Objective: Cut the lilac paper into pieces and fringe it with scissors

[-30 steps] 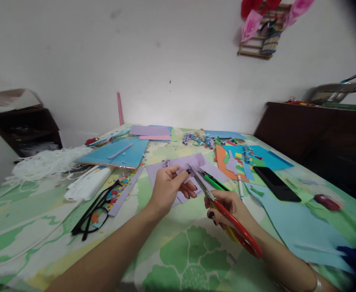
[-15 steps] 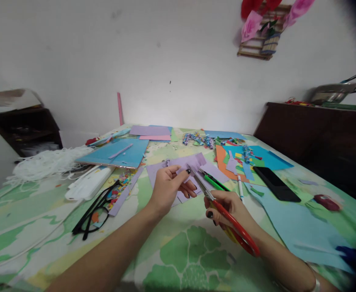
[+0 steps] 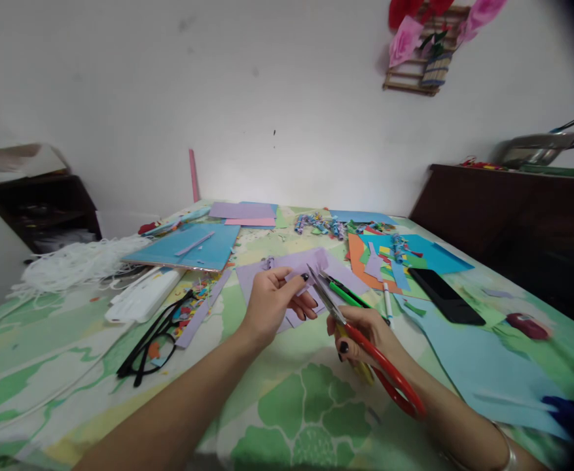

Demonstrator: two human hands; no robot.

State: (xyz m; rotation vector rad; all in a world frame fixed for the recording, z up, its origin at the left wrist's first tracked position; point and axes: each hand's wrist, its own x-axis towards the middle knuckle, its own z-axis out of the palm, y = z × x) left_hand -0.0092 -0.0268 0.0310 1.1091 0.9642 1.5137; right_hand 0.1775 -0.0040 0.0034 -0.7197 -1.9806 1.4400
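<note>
My left hand [image 3: 271, 303] pinches a small piece of lilac paper [image 3: 300, 282] between thumb and fingers, just above a larger lilac sheet [image 3: 287, 268] lying on the table. My right hand [image 3: 365, 335] grips red-handled scissors [image 3: 365, 350], whose metal blades [image 3: 322, 293] point up and left and meet the held paper by my left fingertips. Both hands hover over the green-patterned tablecloth [image 3: 296, 405].
Black glasses [image 3: 154, 340] and a white case [image 3: 142, 297] lie to the left, beside a heap of white string [image 3: 71, 261]. A blue board [image 3: 188, 247], coloured paper scraps [image 3: 385, 258], green pens [image 3: 348, 294], a black phone [image 3: 444, 296] and a blue sheet [image 3: 478, 366] surround the hands.
The scissors' blades have shifted slightly right along the lilac paper and my right hand has closed a little lower. My left hand has barely moved.
</note>
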